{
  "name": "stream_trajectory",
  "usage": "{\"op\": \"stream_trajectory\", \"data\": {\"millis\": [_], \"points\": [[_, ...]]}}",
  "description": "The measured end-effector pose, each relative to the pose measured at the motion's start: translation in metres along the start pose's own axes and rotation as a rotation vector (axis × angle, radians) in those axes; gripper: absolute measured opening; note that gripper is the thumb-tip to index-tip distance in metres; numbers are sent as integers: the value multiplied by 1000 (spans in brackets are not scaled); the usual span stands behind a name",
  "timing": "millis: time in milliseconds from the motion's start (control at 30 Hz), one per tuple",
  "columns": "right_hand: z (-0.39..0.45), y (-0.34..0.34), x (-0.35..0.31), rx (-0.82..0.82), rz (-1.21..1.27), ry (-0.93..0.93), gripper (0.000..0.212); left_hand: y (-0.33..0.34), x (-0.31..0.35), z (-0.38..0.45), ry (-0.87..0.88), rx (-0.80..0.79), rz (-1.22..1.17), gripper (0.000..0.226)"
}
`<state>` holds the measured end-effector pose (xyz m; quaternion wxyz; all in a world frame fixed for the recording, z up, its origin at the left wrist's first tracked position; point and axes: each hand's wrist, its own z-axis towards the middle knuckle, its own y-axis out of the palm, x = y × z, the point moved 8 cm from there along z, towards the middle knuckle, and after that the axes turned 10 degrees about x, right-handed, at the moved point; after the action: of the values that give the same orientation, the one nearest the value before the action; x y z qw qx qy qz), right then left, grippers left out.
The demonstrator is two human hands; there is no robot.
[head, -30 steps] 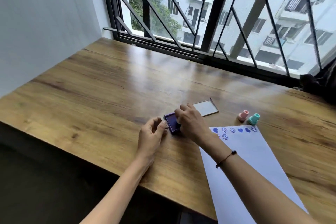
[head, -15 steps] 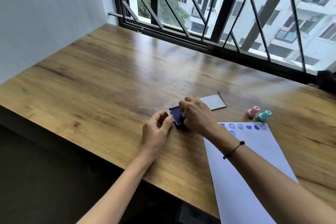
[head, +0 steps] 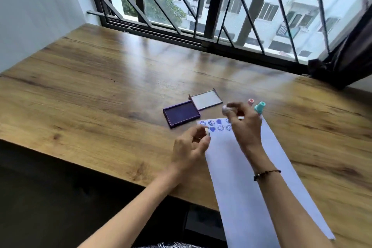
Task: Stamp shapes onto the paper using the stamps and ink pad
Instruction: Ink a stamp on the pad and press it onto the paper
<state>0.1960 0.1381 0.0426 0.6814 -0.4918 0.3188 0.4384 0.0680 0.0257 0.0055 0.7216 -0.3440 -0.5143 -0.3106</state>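
The open purple ink pad (head: 182,116) lies on the wooden desk (head: 100,96), left of the top of the white paper (head: 241,167). Blue stamped shapes (head: 215,125) run in two rows along the paper's top edge. My right hand (head: 244,127) hovers above those rows and pinches a small pale stamp (head: 226,109) in its fingertips. My left hand (head: 190,147) is at the paper's left edge, its fingers curled around a small white piece (head: 207,132); what that piece is cannot be told. A pink stamp (head: 250,102) and a teal stamp (head: 260,106) stand beyond my right hand.
The ink pad's clear lid (head: 206,100) lies open just behind the pad. A barred window (head: 201,16) runs along the desk's far edge, and a dark curtain (head: 352,56) hangs at the right. A white wall bounds the left side.
My right hand has lifted the stamp off the ink pad and moved right over the paper's stamped rows. My left hand has let go of the pad and moved to the paper's edge.
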Motion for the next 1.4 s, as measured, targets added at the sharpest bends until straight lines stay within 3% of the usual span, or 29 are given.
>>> {"op": "stream_trajectory", "data": {"millis": [100, 200, 333, 467, 1000, 1400], "points": [[7, -35, 30, 12, -161, 44, 11, 35, 18, -3, 88, -117, 57, 24], [10, -31, 32, -105, -353, -89, 13, 55, 19, -3, 83, -191, 118, 18], [9, -9, 23, -276, -565, -283, 14, 56, 11, -3, 48, -198, 160, 19], [8, -4, 21, -331, -686, -347, 16, 53, 11, -2, 51, -174, 167, 18], [3, 8, 17, -394, -871, -510, 15, 53, 8, -1, 43, -158, 127, 18], [9, 19, 19, -425, -839, -488, 15, 57, 6, -1, 31, -153, 123, 20]]}}
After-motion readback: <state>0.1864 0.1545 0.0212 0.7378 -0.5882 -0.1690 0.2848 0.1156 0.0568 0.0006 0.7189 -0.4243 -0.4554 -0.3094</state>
